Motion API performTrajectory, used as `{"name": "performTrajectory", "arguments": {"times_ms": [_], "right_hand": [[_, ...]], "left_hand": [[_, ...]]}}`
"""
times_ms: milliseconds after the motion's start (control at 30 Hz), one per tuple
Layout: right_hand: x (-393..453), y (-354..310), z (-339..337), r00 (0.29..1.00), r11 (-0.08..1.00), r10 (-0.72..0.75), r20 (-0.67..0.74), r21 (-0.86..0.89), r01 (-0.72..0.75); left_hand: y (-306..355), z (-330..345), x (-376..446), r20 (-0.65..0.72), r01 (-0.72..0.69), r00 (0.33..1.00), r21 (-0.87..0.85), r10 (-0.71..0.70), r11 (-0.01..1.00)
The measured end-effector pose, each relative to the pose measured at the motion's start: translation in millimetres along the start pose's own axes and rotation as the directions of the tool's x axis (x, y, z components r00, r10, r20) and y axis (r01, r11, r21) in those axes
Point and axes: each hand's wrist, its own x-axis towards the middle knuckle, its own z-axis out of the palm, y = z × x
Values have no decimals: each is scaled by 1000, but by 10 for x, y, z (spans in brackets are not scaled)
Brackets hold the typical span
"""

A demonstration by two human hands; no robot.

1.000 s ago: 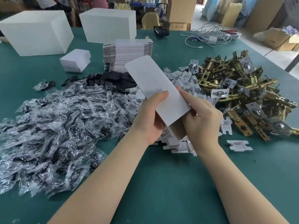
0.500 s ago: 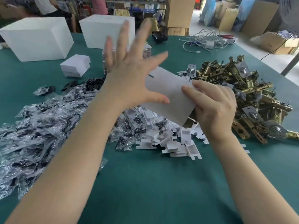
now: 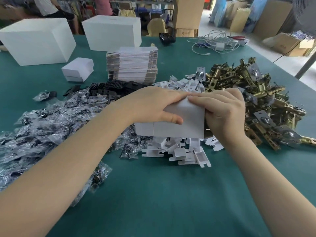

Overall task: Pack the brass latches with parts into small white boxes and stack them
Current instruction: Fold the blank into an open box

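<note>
Now the small white box [image 3: 179, 122] sits at frame centre, held above the insert pile so it can be squared up. Left hand [image 3: 153, 105] clamps it from above, thumb on the front; right hand [image 3: 224, 110] curls round its right end. Brass latches [image 3: 256, 100] heap right on the worktop [image 3: 162, 194].

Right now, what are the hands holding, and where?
Both hold one white box: left hand over its top and left end, right hand gripping its right end.
</note>
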Motion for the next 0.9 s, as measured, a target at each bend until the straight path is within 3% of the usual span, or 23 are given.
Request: {"name": "performTrajectory", "arguments": {"times_ms": [200,333,400,433,500,567,667,733,900], "right_hand": [[151,-52,-118,987,998,53,152,26,-58],[336,-9,-262,940,936,237,245,202,-289],[337,15,-331,882,825,437,177,312,-471],[321,15,-347,824,713,540,175,425,-558],[302,-40,-310,707,400,605,365,629,-667],[267,-147,-190,635,135,493,595,669,-731],[230,-333,-6,543,-27,482,688,631,-775],[186,-374,67,510,-24,517,688,607,-794],[98,-498,143,565,77,540,624,631,-772]], "left_hand": [[3,-9,-17,68,50,997,-128,-41,991],[-11,-75,-79,-29,125,990,-241,-136,962],[17,-118,-175,-162,126,964,-418,-210,900],[43,-111,-218,-248,84,938,-515,-242,853],[111,-16,-251,-390,3,857,-651,-338,759],[226,112,-221,-401,-47,796,-788,-454,613],[333,324,-119,-183,-81,796,-977,-577,197],[357,416,-81,-65,-93,791,-996,-609,-15],[329,615,-95,50,-196,771,-930,-635,-312]]}}
